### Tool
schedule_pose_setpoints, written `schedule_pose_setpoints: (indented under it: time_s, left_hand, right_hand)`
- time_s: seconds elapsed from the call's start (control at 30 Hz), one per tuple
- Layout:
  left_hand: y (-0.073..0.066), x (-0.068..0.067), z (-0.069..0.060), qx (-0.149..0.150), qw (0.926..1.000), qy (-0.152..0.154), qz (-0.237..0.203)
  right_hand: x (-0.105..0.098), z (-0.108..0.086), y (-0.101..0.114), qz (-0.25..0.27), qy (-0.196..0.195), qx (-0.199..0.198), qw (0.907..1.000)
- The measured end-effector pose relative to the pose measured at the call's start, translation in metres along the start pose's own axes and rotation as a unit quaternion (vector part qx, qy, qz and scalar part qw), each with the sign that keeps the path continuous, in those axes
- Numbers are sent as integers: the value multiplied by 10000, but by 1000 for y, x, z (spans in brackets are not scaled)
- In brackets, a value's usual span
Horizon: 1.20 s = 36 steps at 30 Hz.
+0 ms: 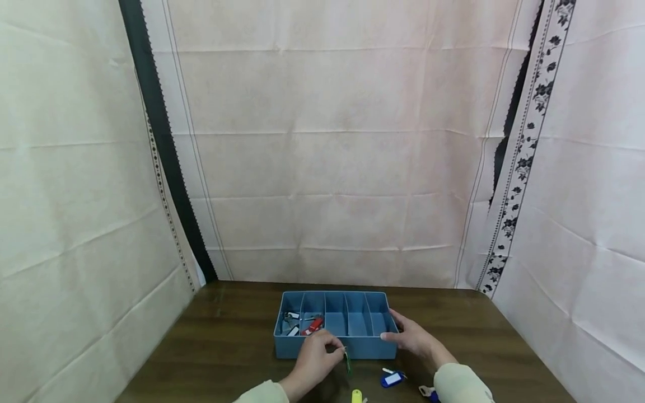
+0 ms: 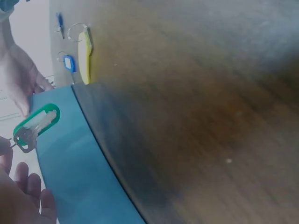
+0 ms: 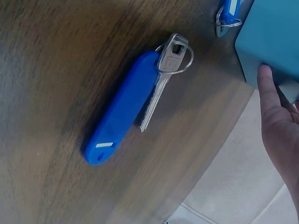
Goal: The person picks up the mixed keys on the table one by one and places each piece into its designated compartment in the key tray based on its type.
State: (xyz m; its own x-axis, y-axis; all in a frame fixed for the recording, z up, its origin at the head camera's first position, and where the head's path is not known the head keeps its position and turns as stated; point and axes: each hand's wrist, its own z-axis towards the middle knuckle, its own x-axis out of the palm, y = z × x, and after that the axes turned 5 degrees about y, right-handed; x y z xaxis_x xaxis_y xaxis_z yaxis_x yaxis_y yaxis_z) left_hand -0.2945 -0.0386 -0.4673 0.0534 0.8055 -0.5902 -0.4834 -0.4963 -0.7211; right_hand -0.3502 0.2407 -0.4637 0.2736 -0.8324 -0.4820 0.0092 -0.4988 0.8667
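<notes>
1. Left hand point(image 1: 318, 352): pinching the ring of a green tag point(image 1: 347, 362) and its key point(image 2: 27, 138).
2. Tag + key dangle just beyond the fingertips, outside the blue box point(image 1: 370, 348), in front of its near wall.
3. Right hand point(image 1: 415, 338): gripping box's right end, thumb at the near corner.
4. Blue tag point(image 1: 392, 379) on table near box; second blue tag point(image 3: 122, 109) by right sleeve; yellow tag point(image 1: 356, 396) nearer the viewer.
5. Red tag point(image 1: 316, 324) in second compartment from left.
</notes>
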Motion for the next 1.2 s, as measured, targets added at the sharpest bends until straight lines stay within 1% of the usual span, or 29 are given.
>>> schedule_pose_setpoints:
  time_s: [0.2,0.37,0.5,0.77,0.93,1.1,1.2]
  left_hand:
    - [-2,-7,2,-85,9998,-115,-122]
    - [-4,-10,6,-32,9997,-229,-111]
    - [-3,-11,9,5,9995,-277,-156]
    - [-4,-17,13,-93,9993,-354,-110]
    - [-3,-22,20,-227,9986,-434,-207]
    - [-7,-28,30,-179,9980,-527,-308]
    - [-10,-30,37,-242,9975,-582,-308]
  right_hand:
    - [2,2,1,-33,14,74,10000]
    - [0,1,4,-33,-29,89,10000]
    - [0,1,5,-149,-20,25,9999]
    - [1,-2,0,-242,-10,-41,9997]
    - [2,-1,-2,-232,13,-2,9997]
    - [1,1,-1,-227,-2,84,9997]
    - [1,-1,0,-257,-41,85,9996]
